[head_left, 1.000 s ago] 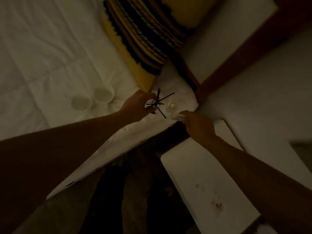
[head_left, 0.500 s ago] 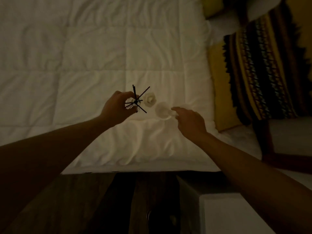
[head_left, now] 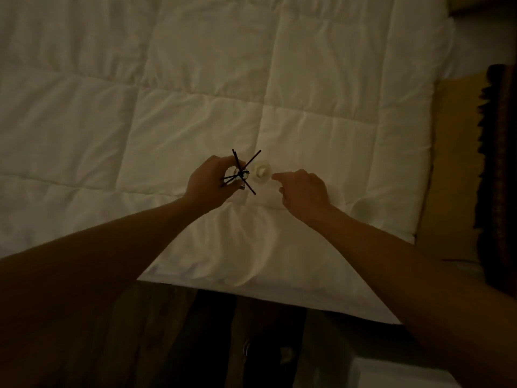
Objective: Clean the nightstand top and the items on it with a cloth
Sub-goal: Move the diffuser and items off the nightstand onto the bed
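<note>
My left hand grips the reed diffuser over the white quilt; my right hand, loosely curled, points at a small white candle.

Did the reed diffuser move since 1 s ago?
Yes. The left hand carried the reed diffuser from the bed corner near the nightstand to mid-duvet, away from the striped pillow.

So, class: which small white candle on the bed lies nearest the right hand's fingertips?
The candle beside the reed diffuser, just ahead of the right hand; the other sits behind the wrist.
</note>
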The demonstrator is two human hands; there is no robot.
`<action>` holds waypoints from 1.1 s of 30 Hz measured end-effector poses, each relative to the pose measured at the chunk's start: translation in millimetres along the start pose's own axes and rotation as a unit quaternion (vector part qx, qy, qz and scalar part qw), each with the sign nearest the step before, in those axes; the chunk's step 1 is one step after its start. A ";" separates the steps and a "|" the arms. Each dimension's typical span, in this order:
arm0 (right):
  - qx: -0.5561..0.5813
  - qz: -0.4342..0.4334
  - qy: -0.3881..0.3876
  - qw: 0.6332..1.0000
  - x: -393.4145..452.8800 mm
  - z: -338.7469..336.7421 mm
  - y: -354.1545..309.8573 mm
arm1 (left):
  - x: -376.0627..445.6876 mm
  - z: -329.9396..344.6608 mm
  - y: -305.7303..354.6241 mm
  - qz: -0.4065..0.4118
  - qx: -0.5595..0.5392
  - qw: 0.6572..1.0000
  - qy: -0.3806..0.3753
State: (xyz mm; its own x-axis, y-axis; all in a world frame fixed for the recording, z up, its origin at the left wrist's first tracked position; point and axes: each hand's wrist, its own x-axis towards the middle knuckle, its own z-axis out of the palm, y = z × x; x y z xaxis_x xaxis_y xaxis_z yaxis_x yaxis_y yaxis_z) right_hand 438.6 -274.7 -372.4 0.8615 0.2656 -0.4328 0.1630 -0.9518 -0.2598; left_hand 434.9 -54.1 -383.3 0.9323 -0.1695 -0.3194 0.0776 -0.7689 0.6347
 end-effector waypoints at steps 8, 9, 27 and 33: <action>-0.035 0.019 0.005 0.999 8.4 30.4 20.1 | 13.2 34.0 -17.4 0.000 -0.049 0.998 -0.026; -0.031 0.018 0.010 0.999 10.0 33.8 19.8 | 14.7 34.1 -20.8 0.006 -0.055 0.998 -0.033; 0.003 0.040 -0.040 0.998 2.7 13.7 28.1 | 14.5 11.3 -9.2 0.000 -0.029 0.994 -0.102; 0.021 0.066 0.019 0.997 -47.4 -32.2 33.3 | -5.4 -28.9 13.8 0.033 0.006 0.992 -0.119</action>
State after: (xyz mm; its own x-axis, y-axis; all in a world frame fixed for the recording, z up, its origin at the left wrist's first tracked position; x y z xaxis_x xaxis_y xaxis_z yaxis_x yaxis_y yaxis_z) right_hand 418.7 -323.9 -332.7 0.8920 0.1312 -0.4326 0.0274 -0.9709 -0.2380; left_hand 441.1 -46.0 -352.4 0.8254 -0.3588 -0.4358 0.0140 -0.7588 0.6512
